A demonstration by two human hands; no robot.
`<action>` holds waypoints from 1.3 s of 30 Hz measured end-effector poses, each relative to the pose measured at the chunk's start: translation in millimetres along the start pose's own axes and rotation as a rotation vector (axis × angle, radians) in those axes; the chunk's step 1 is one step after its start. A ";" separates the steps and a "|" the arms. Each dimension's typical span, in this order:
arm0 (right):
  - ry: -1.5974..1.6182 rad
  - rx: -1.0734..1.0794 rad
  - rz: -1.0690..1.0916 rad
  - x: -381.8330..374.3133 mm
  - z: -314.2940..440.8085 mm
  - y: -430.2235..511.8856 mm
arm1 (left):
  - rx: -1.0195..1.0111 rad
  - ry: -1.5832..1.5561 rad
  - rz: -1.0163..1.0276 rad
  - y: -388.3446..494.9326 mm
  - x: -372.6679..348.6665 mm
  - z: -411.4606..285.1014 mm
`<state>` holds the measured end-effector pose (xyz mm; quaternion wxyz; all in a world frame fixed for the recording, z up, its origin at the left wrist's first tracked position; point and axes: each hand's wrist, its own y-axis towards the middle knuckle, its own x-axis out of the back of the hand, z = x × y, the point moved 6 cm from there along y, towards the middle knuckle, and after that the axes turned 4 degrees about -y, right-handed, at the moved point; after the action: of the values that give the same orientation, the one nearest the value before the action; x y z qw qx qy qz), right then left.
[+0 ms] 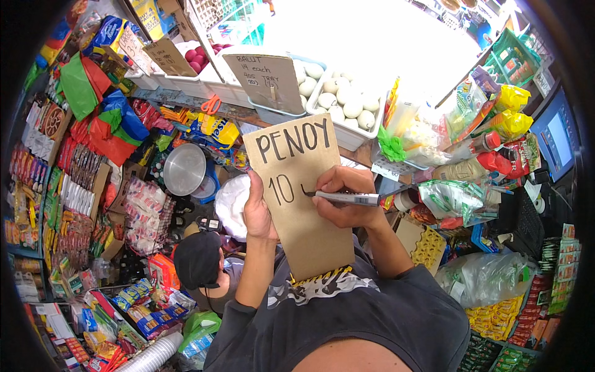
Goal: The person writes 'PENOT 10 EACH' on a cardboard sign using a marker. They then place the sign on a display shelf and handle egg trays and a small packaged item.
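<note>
A piece of brown cardboard (320, 237) stands before my chest, hand-lettered in dark ink across its upper half. My left hand (260, 209) grips it by the left edge, thumb at the front and the other fingers hidden behind. Between the fingers and thumb of my right hand (346, 197) is a marker pen (355, 198) with a light barrel. Its dark tip touches the cardboard at the end of a short fresh stroke, right of the figures. Beyond the board's top edge sits a white plastic tray (341, 132) of pale eggs (352, 108).
Cardboard signs (265, 83) with writing line the counter by red eggs (197, 58). Orange scissors (211, 105) and a round metal pan (184, 169) lie left. A person in a black cap (197, 260) is close at my left. Packaged goods crowd both sides; a computer screen (555, 135) glows right.
</note>
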<state>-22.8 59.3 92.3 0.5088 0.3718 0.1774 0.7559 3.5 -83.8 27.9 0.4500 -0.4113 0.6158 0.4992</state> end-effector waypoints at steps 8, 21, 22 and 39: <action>-0.030 0.020 -0.019 4.1 -4.1 -6.2 | 0.000 0.018 -0.081 -2.9 14.8 0.6; 0.072 -0.066 -0.060 0.2 -8.4 -9.1 | -0.031 0.063 -0.092 -1.9 13.0 0.5; 0.065 -0.060 -0.059 0.1 -8.9 -9.6 | -0.030 0.073 -0.099 -2.3 13.7 0.8; 0.070 -0.046 -0.090 1.0 -14.8 -15.5 | -0.018 0.108 -0.118 -2.5 11.0 4.5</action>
<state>-24.1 68.3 72.8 0.5443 0.3251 0.1940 0.7486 3.8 -80.5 16.3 0.4412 -0.4771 0.6094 0.4543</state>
